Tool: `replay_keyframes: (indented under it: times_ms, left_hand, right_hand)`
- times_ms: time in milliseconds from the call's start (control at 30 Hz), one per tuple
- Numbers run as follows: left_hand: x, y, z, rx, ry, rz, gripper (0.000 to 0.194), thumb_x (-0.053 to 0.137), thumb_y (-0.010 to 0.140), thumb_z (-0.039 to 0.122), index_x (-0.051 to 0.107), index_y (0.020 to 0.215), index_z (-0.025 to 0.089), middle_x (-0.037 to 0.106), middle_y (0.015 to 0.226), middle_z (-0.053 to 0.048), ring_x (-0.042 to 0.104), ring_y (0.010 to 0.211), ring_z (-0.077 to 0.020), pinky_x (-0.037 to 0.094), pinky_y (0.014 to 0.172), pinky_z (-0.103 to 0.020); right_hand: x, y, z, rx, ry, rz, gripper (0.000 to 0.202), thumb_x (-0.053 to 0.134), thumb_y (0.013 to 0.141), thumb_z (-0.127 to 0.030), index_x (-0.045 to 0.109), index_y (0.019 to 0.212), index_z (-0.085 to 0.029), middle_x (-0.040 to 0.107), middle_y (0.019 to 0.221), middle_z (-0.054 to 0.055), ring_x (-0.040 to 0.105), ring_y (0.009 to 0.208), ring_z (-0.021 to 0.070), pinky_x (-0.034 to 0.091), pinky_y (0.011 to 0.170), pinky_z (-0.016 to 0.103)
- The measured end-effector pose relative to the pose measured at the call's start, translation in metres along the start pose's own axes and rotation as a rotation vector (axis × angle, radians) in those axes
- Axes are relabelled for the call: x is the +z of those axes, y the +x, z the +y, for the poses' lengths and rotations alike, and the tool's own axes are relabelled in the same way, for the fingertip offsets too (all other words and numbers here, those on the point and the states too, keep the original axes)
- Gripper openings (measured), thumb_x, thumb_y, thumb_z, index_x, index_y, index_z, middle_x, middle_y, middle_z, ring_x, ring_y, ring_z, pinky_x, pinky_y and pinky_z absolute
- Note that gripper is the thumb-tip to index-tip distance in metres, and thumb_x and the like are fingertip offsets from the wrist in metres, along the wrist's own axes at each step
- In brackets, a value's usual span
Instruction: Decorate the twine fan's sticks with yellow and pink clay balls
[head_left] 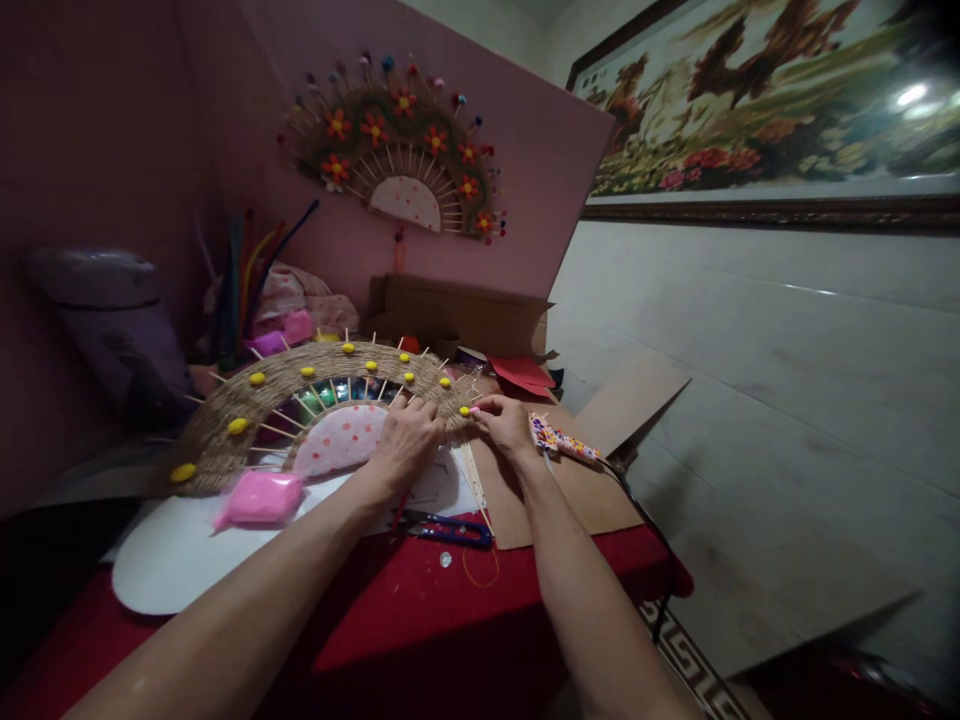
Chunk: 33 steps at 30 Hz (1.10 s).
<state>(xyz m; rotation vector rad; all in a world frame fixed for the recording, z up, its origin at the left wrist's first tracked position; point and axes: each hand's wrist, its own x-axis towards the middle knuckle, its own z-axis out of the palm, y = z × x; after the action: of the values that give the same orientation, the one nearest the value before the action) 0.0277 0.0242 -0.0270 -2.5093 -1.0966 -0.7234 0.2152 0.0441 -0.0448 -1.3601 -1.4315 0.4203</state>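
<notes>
A half-round fan [285, 365] of woven twine on thin wooden sticks lies tilted on the table, dotted with yellow clay ovals. Its inner half-circle [337, 440] is pale cloth with pink dots. My left hand [411, 435] has its fingers curled over the fan's inner sticks at the right, holding it. At the fan's right end, my right hand [506, 425] pinches a small pink piece of clay [475, 409] against or just beside a yellow clay oval [464, 411]. A bag of pink clay [259, 497] lies at the fan's lower left.
Blue thread snips [454, 530] lie before the hands on the red tablecloth [420, 620]. A flower-patterned glue gun [566, 440] with a cable rests on cardboard [577, 505] at the right. Behind are pipe cleaners [255, 265] and red sheets [523, 375]. A finished fan [405, 140] hangs above.
</notes>
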Motion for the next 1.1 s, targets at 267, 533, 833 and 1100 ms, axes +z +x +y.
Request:
replay_keyframes:
  times_ms: [267,533,833,1100]
  left_hand:
    - [0.004,-0.001,0.002,-0.001,0.045,-0.049,0.02,0.051,0.082,0.015,0.067,0.07,0.016,0.062,0.078,-0.013,0.048,0.08,-0.0256,0.03,0.074,-0.042]
    - [0.005,0.001,0.002,0.016,-0.008,-0.071,0.021,0.05,0.083,0.016,0.065,0.067,0.018,0.063,0.073,-0.013,0.048,0.079,-0.0258,0.03,0.073,-0.041]
    - [0.007,-0.002,-0.002,0.05,0.018,-0.01,0.019,0.051,0.082,0.017,0.064,0.068,0.018,0.065,0.075,-0.012,0.05,0.081,-0.0259,0.031,0.075,-0.042]
    - [0.008,-0.002,-0.002,0.009,0.116,0.034,0.02,0.053,0.083,0.018,0.062,0.066,0.017,0.066,0.074,-0.007,0.052,0.08,-0.0235,0.033,0.073,-0.04]
  right_hand:
    - [-0.003,-0.003,-0.007,-0.004,-0.068,-0.016,0.013,0.067,0.066,-0.027,0.072,0.072,-0.016,0.071,0.069,0.005,0.062,0.065,0.0161,0.045,0.06,0.026]
    - [-0.001,-0.007,-0.013,-0.011,-0.117,-0.036,0.011,0.066,0.068,-0.025,0.071,0.07,-0.016,0.069,0.068,0.004,0.06,0.063,0.0155,0.044,0.06,0.027]
    - [0.001,-0.005,-0.008,-0.037,-0.036,-0.022,0.015,0.066,0.067,-0.027,0.07,0.077,-0.017,0.069,0.072,0.003,0.06,0.066,0.0156,0.046,0.062,0.027]
    - [-0.008,0.0,-0.019,0.304,0.0,0.191,0.036,0.061,0.074,-0.05,0.059,0.069,-0.015,0.059,0.06,0.002,0.053,0.047,0.0114,0.042,0.042,0.022]
